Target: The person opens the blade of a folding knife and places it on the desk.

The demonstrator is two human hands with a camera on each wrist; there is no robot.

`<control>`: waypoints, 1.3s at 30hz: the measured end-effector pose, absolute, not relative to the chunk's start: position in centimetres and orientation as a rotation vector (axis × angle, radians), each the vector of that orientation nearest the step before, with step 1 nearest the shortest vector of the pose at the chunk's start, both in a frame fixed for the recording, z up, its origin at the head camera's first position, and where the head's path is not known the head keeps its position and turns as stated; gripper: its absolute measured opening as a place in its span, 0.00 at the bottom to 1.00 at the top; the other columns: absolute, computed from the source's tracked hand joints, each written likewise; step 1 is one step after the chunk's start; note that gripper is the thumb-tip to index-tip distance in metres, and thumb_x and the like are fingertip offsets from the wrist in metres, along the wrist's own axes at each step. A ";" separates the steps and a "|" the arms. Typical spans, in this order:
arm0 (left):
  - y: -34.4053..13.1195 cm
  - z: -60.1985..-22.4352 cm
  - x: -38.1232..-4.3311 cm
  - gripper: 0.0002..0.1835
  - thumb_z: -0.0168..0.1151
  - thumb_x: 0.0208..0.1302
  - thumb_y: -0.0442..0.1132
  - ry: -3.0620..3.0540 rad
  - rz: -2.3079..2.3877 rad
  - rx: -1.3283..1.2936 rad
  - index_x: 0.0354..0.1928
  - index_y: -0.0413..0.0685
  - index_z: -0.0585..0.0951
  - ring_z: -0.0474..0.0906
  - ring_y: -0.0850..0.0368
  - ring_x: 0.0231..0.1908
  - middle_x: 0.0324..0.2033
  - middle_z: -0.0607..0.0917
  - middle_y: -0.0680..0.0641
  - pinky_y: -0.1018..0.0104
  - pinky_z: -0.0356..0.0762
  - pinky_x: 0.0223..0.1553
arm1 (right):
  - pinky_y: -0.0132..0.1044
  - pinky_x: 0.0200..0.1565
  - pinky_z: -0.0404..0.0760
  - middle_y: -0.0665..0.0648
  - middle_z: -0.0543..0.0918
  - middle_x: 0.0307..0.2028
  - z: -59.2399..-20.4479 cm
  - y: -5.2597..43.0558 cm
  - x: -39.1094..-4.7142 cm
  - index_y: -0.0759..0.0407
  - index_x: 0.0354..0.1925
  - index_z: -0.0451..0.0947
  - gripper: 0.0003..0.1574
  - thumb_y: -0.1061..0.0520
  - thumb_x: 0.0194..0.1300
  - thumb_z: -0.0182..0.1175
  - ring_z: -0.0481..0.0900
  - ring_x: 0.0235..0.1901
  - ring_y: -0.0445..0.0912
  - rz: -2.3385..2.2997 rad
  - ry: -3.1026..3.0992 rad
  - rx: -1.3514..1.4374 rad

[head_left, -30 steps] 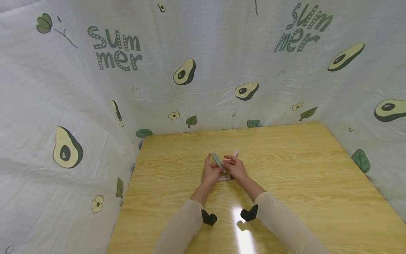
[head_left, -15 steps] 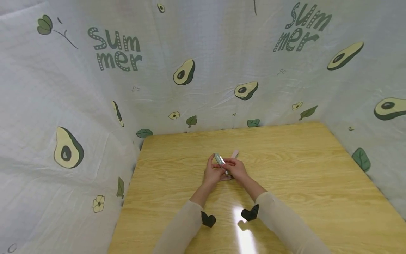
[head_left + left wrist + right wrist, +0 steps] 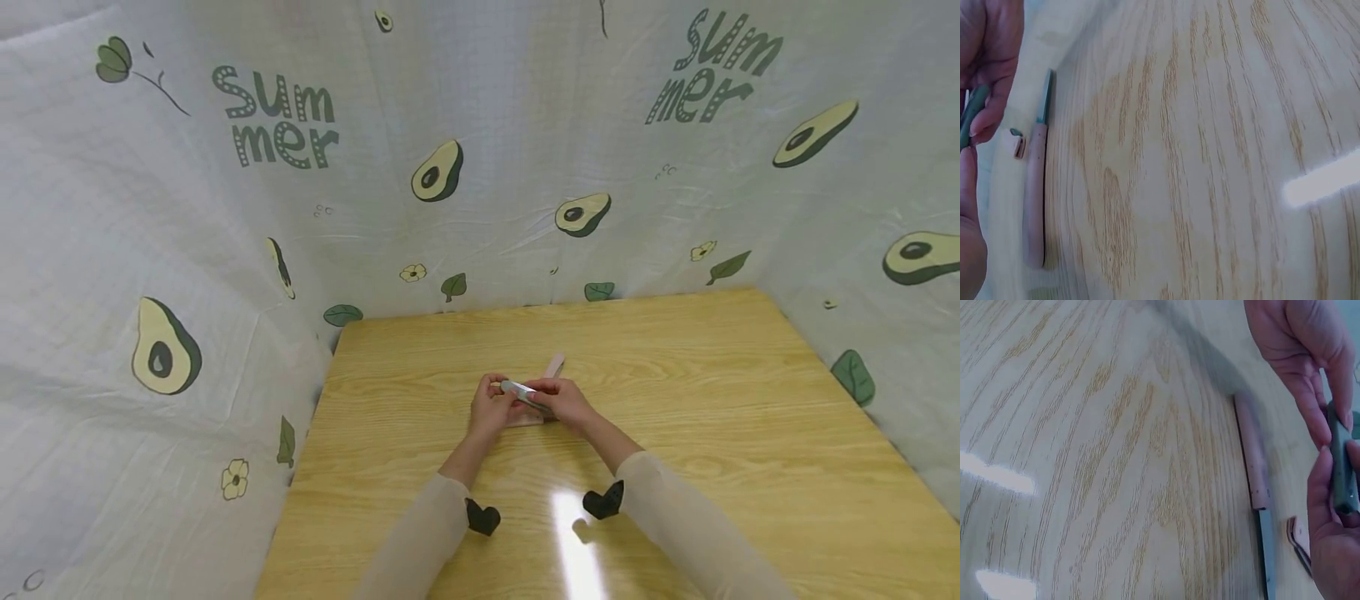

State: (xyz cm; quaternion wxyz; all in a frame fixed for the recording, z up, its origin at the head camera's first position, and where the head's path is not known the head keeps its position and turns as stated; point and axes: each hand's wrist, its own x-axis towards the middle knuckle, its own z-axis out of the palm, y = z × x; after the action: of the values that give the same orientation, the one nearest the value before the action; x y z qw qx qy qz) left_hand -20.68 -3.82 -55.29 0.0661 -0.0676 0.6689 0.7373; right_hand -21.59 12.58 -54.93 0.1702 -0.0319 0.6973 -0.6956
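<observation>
1. Green, slim and bar-shaped, the handle-like piece sits between both hands, slanting from ten o'clock to four in the head view.
2. From the left hand it lies toward two o'clock; thumb and fingers pinch its upper-left end.
3. From the right hand it lies toward nine to ten o'clock; that hand's thumb and fingertips are clamped on it too, nearer its lower-right end.
4. Fingers hide much of it and both wrist views catch it near the picture's edge, so it is hard to say whether it is one part or several.
5. A pink-handled piece with a narrow bluish-green blade-like end rests on the wooden table, toward four o'clock from the left hand and eight from the right, touched by neither.
6. Just beyond the hands, toward one o'clock from the green piece, a pink strip shows on the table.
7. Pale sleeves cover both forearms; a white cloth printed with avocados hangs behind the table at twelve o'clock.
</observation>
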 end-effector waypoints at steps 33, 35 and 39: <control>-6.1 -55.4 -20.1 0.14 0.67 0.61 0.38 2.049 1.993 -0.034 0.46 0.36 0.82 0.80 0.65 0.34 0.29 0.83 0.55 0.61 0.83 0.47 | 0.37 0.46 0.85 0.48 0.83 0.37 -54.6 13.7 -21.1 0.74 0.52 0.76 0.20 0.57 0.70 0.57 0.82 0.37 0.37 -1.919 1.903 -0.169; -6.3 -55.4 -20.0 0.14 0.67 0.61 0.38 2.049 1.977 -0.029 0.46 0.37 0.82 0.79 0.66 0.34 0.30 0.83 0.55 0.61 0.83 0.46 | 0.40 0.47 0.85 0.47 0.84 0.36 -54.6 13.7 -21.1 0.73 0.51 0.77 0.21 0.57 0.69 0.58 0.83 0.37 0.38 -1.887 1.932 -0.174; -6.5 -55.3 -20.0 0.14 0.66 0.62 0.36 2.000 1.985 -0.024 0.47 0.35 0.81 0.80 0.66 0.35 0.31 0.84 0.54 0.55 0.82 0.50 | 0.41 0.46 0.85 0.47 0.85 0.35 -54.4 13.4 -21.0 0.70 0.48 0.80 0.17 0.58 0.67 0.60 0.83 0.36 0.38 -1.888 1.957 -0.112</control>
State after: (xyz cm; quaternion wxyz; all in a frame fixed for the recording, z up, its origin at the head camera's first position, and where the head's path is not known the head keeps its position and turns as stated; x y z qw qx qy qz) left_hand -19.96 -6.50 -55.25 0.1611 -0.0085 0.7003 0.6954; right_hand -21.01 13.39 -54.44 0.2086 -0.0401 0.7033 -0.6784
